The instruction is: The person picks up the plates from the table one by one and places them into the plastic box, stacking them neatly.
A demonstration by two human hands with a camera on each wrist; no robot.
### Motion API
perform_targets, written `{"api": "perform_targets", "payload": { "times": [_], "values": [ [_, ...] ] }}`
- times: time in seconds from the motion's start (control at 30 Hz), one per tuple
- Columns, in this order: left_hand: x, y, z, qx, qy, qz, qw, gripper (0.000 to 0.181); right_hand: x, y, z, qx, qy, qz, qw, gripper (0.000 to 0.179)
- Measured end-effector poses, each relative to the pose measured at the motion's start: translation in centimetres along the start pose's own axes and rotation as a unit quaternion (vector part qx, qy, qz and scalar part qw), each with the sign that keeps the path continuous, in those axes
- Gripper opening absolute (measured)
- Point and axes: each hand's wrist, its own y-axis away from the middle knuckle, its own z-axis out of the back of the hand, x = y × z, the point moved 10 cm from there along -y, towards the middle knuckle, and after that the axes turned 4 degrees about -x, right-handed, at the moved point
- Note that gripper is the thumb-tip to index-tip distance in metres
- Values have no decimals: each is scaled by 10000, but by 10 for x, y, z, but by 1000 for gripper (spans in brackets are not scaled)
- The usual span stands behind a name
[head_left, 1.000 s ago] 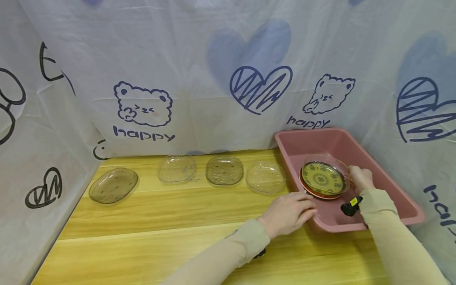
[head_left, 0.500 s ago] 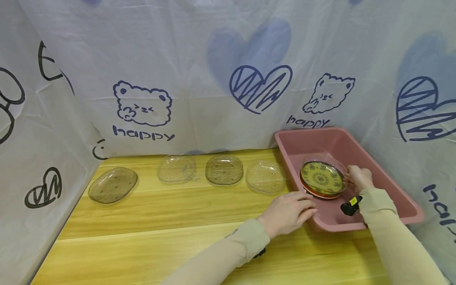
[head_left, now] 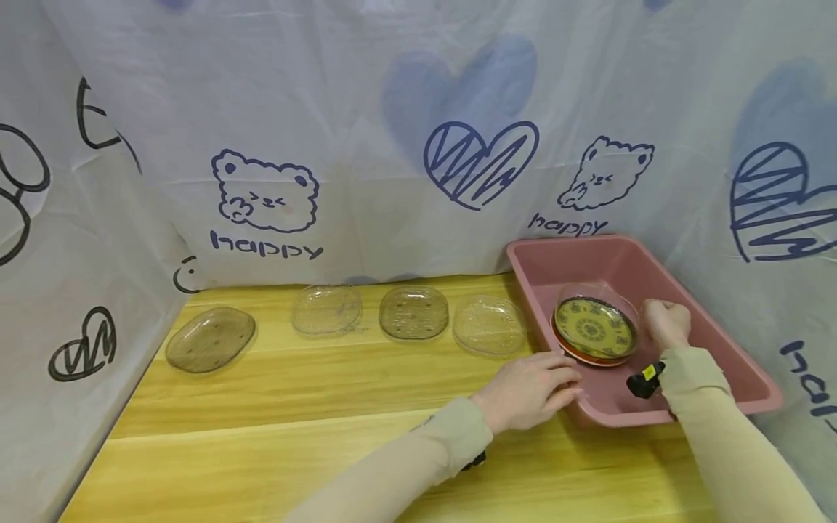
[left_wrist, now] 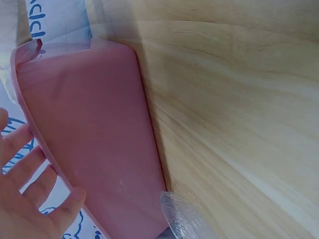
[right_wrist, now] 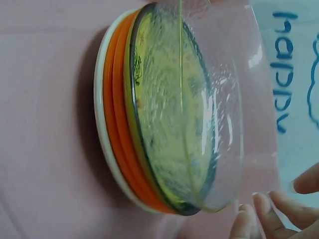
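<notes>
Inside the pink basin (head_left: pixel 660 396), a stack of round dishes stands near its left wall. A yellow patterned plate (head_left: pixel 593 328) lies above orange plates (right_wrist: pixel 117 104) with a white rim below. On top sits a clear glass plate (right_wrist: pixel 227 134), partly seen through. My right hand (head_left: pixel 667 323) is just right of the stack, thumb apart from bent fingers (right_wrist: pixel 264 214), with nothing between them. At the basin's left front rim, my left hand (head_left: pixel 528 391) rests with its fingertips (left_wrist: pixel 74 199) touching the edge and grips nothing.
Left of the basin, a clear plate (head_left: pixel 489 325), a brown-tinted plate (head_left: pixel 413 312) and another clear plate (head_left: pixel 325 310) stand in a row on the wooden table (head_left: pixel 294 407). A brown oval plate (head_left: pixel 211 340) lies at the far left. Printed cloth (head_left: pixel 366 181) hangs behind.
My right hand has let go of the clear plate's edge and drawn slightly right, away from the stack. The left hand stays at the basin rim.
</notes>
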Motion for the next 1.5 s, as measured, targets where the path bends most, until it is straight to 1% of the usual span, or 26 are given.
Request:
{"api": "perform_targets", "payload": {
  "times": [0.07,0.13,0.2,0.33,0.37,0.4,0.47,0.57,0.63,0.77,0.83,0.9,0.97,1.03,1.1,1.17,1.27,1.43,1.5],
  "values": [
    [1,1,-1,130,62,45,9999,44,6,3,0,-148,198,233,9994,38],
    [2,2,0,184,109,87,9997,44,14,7,-3,-219,79,377,9990,43],
    [4,2,2,157,133,114,9997,43,22,13,-6,-247,-70,521,9983,50],
    [16,5,8,29,190,298,9994,42,40,25,-9,-413,-571,841,9940,31],
    [20,7,8,-3,185,384,9991,42,45,28,-9,-442,-707,933,9921,27],
    [25,9,8,-39,147,486,9987,42,49,31,-9,-454,-966,995,9893,23],
    [36,15,8,-87,106,721,9973,42,58,38,-10,-414,-1385,1125,9831,22],
    [52,24,7,-110,-8,1106,9938,42,72,49,-15,-183,-1930,1246,9731,24],
    [62,30,5,-56,-17,1361,9907,43,81,58,-20,-5,-2040,1339,9698,25],
    [81,38,0,86,-25,1741,9847,43,99,77,-32,379,-2002,1656,9649,27],
    [88,42,-3,164,-13,1848,9826,43,108,87,-38,580,-2050,1794,9604,27],
    [93,44,-7,231,-15,1903,9814,43,115,96,-44,713,-1919,1958,9590,28],
    [97,46,-9,300,6,1938,9806,44,122,105,-50,798,-1592,2159,9600,28],
    [100,47,-11,353,9,1967,9798,43,129,115,-57,820,-1122,2438,9598,28],
    [102,48,-12,441,-13,1993,9789,44,135,123,-63,862,-735,2682,9567,30],
    [104,49,-13,534,-35,2026,9778,44,139,130,-69,938,-535,2874,9517,32],
    [108,50,-17,722,-17,2152,9739,46,142,139,-77,1124,-489,2981,9466,35],
    [120,56,-27,997,12,2542,9620,50,146,152,-90,1461,-500,3029,9404,35],
    [124,59,-31,1096,-10,2642,9582,51,147,158,-95,1596,-503,3003,9391,35]
  ]
}}
